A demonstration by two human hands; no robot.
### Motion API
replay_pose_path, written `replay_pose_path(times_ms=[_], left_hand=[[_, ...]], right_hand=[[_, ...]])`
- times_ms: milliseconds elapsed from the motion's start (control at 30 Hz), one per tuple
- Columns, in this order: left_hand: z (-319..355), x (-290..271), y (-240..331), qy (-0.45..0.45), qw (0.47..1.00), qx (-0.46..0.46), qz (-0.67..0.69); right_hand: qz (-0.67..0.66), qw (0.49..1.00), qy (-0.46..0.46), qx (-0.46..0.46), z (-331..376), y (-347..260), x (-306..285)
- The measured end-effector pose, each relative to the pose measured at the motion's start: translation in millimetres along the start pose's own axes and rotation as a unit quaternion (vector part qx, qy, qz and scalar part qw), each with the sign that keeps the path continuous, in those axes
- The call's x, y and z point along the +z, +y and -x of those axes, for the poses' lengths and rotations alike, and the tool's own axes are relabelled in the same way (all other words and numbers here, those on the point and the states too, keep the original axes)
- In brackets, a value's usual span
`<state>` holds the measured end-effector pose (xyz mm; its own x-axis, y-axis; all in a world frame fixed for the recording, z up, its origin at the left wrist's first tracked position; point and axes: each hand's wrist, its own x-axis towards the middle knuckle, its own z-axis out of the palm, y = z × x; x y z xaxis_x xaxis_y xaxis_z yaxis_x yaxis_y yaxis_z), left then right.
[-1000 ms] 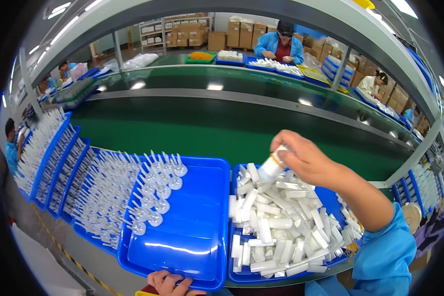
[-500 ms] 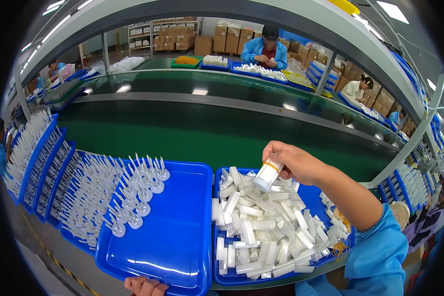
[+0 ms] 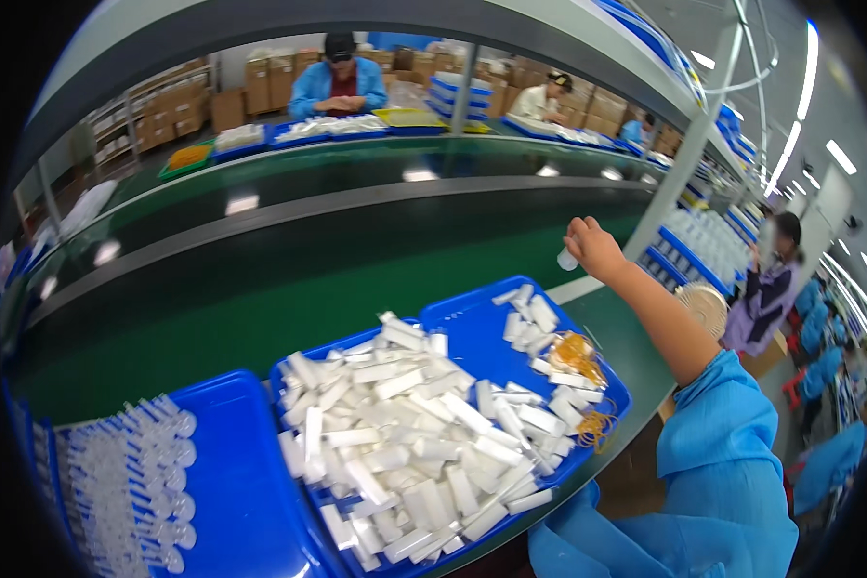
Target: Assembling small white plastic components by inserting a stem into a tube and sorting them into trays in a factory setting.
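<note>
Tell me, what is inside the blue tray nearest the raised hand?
The blue tray holds a heap of small white tubes and a tangle of orange rubber bands near its right edge. Whatever lies under the heap is covered; only bare blue bottom shows at the far side.

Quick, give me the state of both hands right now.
Left hand: not in view.
Right hand: closed on a small white tube, raised beyond the blue tray.

Green bench [image 3: 260, 318] carries 2 blue trays [image 3: 482, 328]: 1 heaped white tubes [image 3: 405, 433], 1 clear pieces [image 3: 125, 482].
</note>
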<state>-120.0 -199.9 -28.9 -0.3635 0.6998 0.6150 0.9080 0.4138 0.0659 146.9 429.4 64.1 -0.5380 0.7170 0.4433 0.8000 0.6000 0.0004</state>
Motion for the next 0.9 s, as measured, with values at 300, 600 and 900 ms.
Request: replay_pose_path(times_ms=[300, 600, 900], left_hand=[[-26.5, 2.5, 12.2, 0.045, 0.997, 0.046, -0.031], [-31.5, 5.2, 19.2, 0.057, 0.998, 0.022, -0.002], [-20.4, -11.4, -0.4, 0.043, 0.994, 0.064, -0.083]], right_hand=[[0.049, 0.994, -0.07, 0.07, 98.6, 80.6, 58.7], [0.007, 0.994, -0.076, 0.078, 97.4, 76.7, 54.6], [0.003, 0.995, -0.039, 0.096, 89.6, 80.1, 64.2]])
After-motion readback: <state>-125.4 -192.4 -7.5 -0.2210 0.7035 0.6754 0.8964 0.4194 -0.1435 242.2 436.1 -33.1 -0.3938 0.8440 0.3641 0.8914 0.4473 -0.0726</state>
